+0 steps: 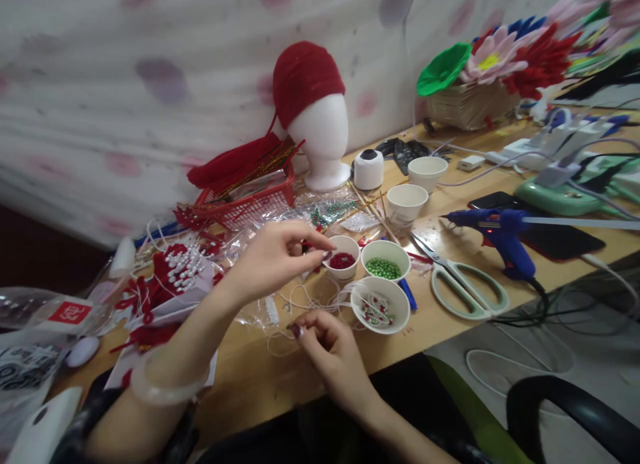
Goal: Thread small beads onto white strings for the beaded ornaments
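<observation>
My left hand [273,257], with a pale bangle on its wrist, reaches over the rim of a paper cup of dark red beads [343,261]. Its thumb and forefinger come together in a pinch; anything between the tips is too small to name. Lower down, my right hand [327,351] is closed, thumb against fingers, on a thin white string [280,337]. The string trails in loops to a cup of mixed red, green and white beads [381,307], beside my right hand. Behind that stands a cup of green beads [384,267].
Scissors [457,284], a blue glue gun [495,234] and a phone [565,241] lie to the right. Two paper cups [406,204] stand farther back. A white foam head [325,137] wears a red cap beside a red basket [250,207]. Plastic bags and pearl sprigs [187,264] clutter the left.
</observation>
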